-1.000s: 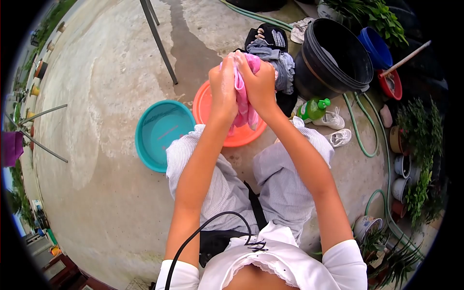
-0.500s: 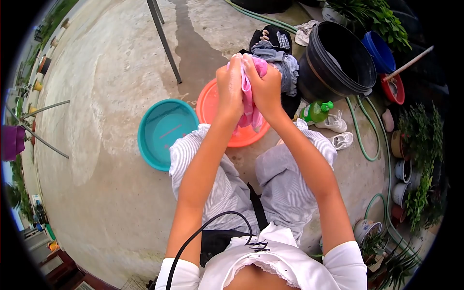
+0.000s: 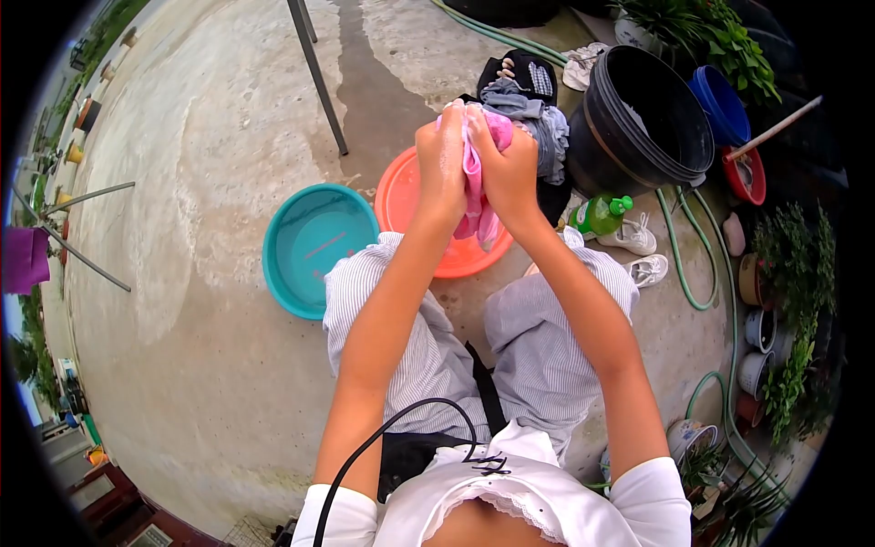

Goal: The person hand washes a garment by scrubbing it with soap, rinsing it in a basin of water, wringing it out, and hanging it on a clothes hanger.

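A wet pink cloth (image 3: 474, 187) is bunched between my two hands, over an orange-red basin (image 3: 397, 191). My left hand (image 3: 443, 159) is closed around one side of it, with suds on the skin. From the other side my right hand (image 3: 508, 169) grips it, thumb towards the left hand. Part of the cloth hangs down below my fists. What the cloth is exactly, whether a garment or a towel, I cannot tell. To the left of the orange-red basin stands a teal basin (image 3: 278, 246) with what looks like clear water.
Crumpled grey and dark clothes (image 3: 538, 123) lie behind the orange-red basin. A large black bucket (image 3: 597, 128) stands right of them, near a green bottle (image 3: 597, 216) and white shoes (image 3: 636, 235). A green hose (image 3: 679, 260) and potted plants line the right. A metal pole (image 3: 319, 82) rises beyond.
The whole view has shifted slightly. Both hands still grip the pink cloth over the basin, in nearly the same pose.
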Demonstrator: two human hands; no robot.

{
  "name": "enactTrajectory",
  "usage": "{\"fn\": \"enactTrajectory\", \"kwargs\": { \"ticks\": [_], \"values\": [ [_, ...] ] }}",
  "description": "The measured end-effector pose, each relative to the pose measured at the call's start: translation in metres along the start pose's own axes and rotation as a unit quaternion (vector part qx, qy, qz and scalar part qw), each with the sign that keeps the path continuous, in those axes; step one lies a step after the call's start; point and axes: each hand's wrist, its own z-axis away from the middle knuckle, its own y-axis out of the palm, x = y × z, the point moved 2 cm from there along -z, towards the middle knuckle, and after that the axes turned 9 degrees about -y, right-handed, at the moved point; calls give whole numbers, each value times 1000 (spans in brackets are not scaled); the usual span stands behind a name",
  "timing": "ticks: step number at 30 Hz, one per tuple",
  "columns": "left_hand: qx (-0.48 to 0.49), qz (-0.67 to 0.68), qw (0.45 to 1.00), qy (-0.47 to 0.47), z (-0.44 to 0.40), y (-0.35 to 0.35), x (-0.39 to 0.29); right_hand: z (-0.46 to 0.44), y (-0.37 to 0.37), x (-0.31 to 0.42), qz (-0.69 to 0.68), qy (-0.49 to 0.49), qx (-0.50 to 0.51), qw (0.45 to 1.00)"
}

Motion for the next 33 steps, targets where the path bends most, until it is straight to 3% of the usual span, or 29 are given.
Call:
{"fn": "enactTrajectory", "kwargs": {
  "ticks": [10,13,14,17,19,21,22,23,24,25,28,31,32,33],
  "values": [
    [-14,-21,1000,13,-10,-4,14,-3,0,-24,-54,55,22,997],
    [-124,-175,974,-77,-46,-25,58,0,4,-81,-23,209,57,976],
    [-139,-206,966,-74,-57,-35,77,5,5,-107,-43,339,72,937],
    [-125,-125,973,-145,-79,-79,156,29,6,-151,-93,379,121,913],
    [-132,-216,943,-215,-92,-118,225,60,0,-245,18,351,248,903],
    [-98,-315,928,-172,-88,-139,267,91,-1,-313,121,345,303,880],
    [-107,-349,920,-143,-102,-165,327,99,3,-316,155,338,277,886],
    [-109,-391,902,-150,-91,-159,302,107,10,-321,186,329,249,892],
    [-144,-396,898,-127,-100,-174,340,130,14,-357,179,325,230,900],
    [-163,-387,898,-130,-105,-179,356,149,18,-397,173,319,210,908],
    [-174,-391,896,-119,-115,-203,397,167,29,-417,161,376,209,888],
    [-174,-310,915,-191,-114,-223,414,189,50,-436,239,267,431,828],
    [-176,-250,922,-237,-115,-228,417,186,45,-442,244,235,350,873],
    [-179,-188,923,-283,-112,-231,420,172,44,-426,277,258,342,860]
  ]
}}
